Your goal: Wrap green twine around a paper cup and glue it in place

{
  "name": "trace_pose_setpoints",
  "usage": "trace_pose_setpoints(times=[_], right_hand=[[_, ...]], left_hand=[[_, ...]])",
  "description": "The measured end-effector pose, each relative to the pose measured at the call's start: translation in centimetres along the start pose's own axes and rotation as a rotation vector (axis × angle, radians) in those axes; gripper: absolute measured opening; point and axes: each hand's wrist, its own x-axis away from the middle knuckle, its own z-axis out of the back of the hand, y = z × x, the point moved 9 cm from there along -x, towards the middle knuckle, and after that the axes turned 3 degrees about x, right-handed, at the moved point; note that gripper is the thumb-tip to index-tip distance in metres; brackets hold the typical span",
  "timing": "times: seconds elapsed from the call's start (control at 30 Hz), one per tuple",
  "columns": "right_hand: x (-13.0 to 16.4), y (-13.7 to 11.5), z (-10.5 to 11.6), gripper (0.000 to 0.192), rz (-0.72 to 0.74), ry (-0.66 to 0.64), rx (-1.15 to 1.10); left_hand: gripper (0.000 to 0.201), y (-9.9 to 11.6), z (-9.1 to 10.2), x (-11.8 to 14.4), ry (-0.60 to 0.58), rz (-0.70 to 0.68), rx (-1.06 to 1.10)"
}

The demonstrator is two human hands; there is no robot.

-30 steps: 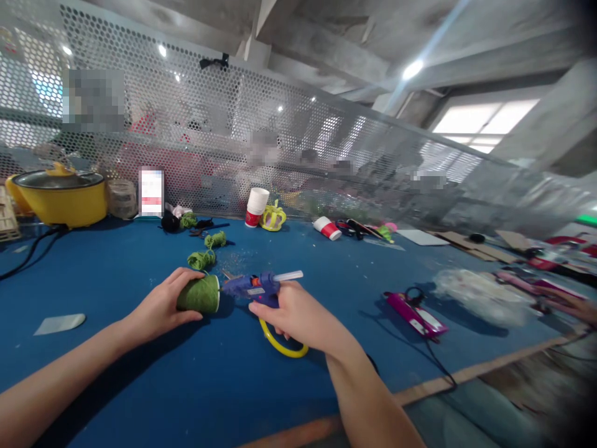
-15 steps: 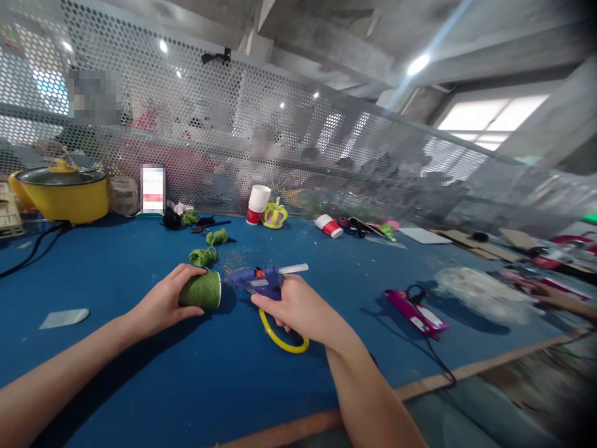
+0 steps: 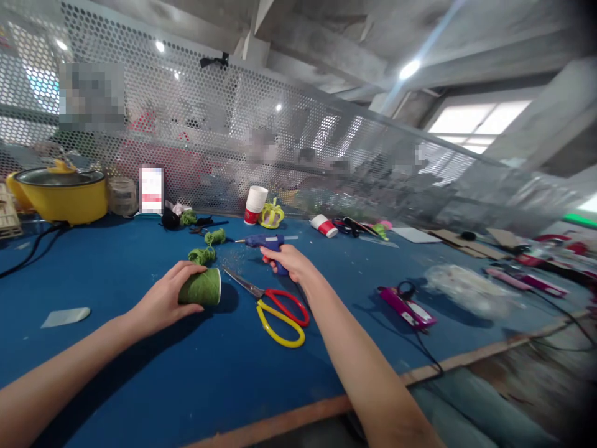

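Head view: left hand (image 3: 163,303) wraps a green-wound cup (image 3: 200,287) lying on its side on the blue tabletop (image 3: 116,267), open mouth facing right; right hand (image 3: 285,260), extended farther out, grips a blue glue gun (image 3: 268,242), long axis left-right, nozzle pointing left, well beyond the cup; scissors (image 3: 275,307) lie between.

The right hand (image 3: 285,260) covers the grip of the blue glue gun (image 3: 267,241). The left hand (image 3: 164,300) hides the closed end of the green-wrapped cup (image 3: 201,287). Behind the mesh screen (image 3: 280,149), figures blur beyond telling. The yellow pot (image 3: 58,194) meets the left edge.
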Motion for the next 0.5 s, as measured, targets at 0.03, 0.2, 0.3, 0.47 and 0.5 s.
trace_pose_setpoints(times=[0.03,0.2,0.3,0.47,0.5], right_hand=[[-0.8,0.6,-0.1,0.019,-0.014,0.009,0.022],[-3.1,3.0,-0.4,0.032,-0.04,0.035,0.187],[-3.7,3.3,-0.1,0.038,-0.022,0.099,0.322],[-3.9,3.2,0.2,0.043,-0.025,0.174,0.545],[-3.8,3.0,0.2,0.043,-0.029,0.187,0.581]], left_hand=[[0.047,0.2,0.1,0.0,0.003,-0.009,-0.005],[0.048,0.4,0.2,0.0,0.005,-0.022,-0.019],[0.048,0.4,0.1,0.0,-0.008,-0.017,-0.022],[0.05,0.4,0.0,-0.1,-0.014,-0.012,-0.028],[0.05,0.4,0.0,-0.1,-0.01,-0.017,-0.028]])
